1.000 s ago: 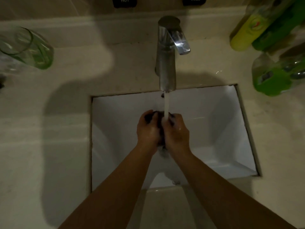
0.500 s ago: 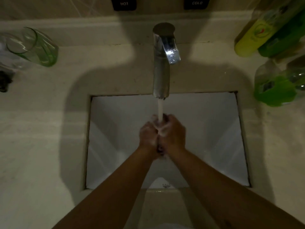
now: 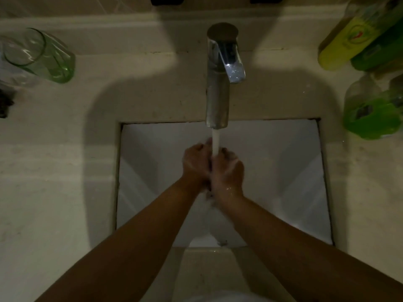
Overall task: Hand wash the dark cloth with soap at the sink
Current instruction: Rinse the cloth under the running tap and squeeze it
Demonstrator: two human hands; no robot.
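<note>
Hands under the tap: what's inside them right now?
The left hand and right hand are pressed together under the water stream. Only a dark sliver shows between them; the cloth is otherwise covered.

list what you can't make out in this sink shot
- Dark cloth: head view, nearly all hidden between the left hand and right hand; only a dark sliver shows.
- Wall plates: cut off by the top edge, lettering unreadable.
- Yellow bottle label: blurred, too dim to read.
- Dark object: cut by the left edge, unidentifiable.

Dim light falls on a beige stone counter (image 3: 54,171) below a tiled wall (image 3: 87,7).
</note>
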